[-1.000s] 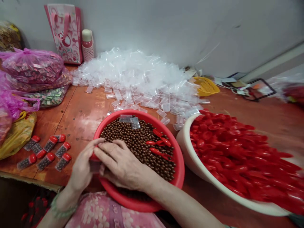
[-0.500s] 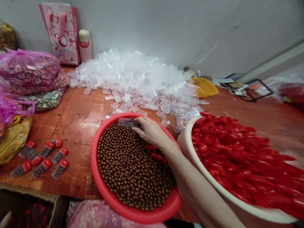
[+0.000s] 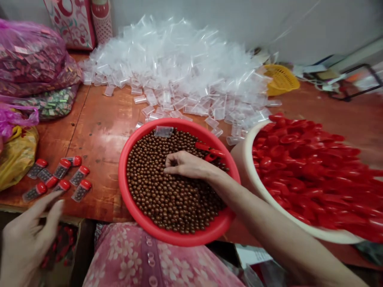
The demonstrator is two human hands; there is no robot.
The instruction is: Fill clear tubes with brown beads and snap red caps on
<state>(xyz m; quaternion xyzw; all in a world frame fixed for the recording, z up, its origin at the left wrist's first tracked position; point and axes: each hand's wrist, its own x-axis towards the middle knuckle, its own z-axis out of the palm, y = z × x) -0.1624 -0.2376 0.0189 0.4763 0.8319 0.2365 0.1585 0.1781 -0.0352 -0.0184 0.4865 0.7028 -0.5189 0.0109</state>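
Balls (image 3: 176,203), small, brown and glossy, fill the red basin (image 3: 191,238) in front of you, which sits at the near edge of the reddish-brown counter (image 3: 101,167). Your right hand (image 3: 187,164) is over them inside the basin, its fingers curled with the tips down at the balls; you cannot tell whether they grip anything. Your left hand (image 3: 26,239) is at the lower left, fingers open, with thumb and forefinger apart and the forefinger reaching to the nearest of eight red-capped containers (image 3: 81,191) of dark balls lying on the counter.

Within the basin, a clear container (image 3: 163,131) lies near the far rim, and red plastic pieces (image 3: 210,150) lie toward the right side. Just right of the basin you have a white tub (image 3: 329,238) heaped with more red pieces (image 3: 302,167). Beyond the basin spreads a large pile of clear containers (image 3: 182,63), with a yellow basket (image 3: 281,81) at its right end. Filled purple bags (image 3: 30,59) and a yellow bag (image 3: 19,157) stand to your left. Below the counter edge, beside your left hand, is a box of red-and-dark items (image 3: 61,247).
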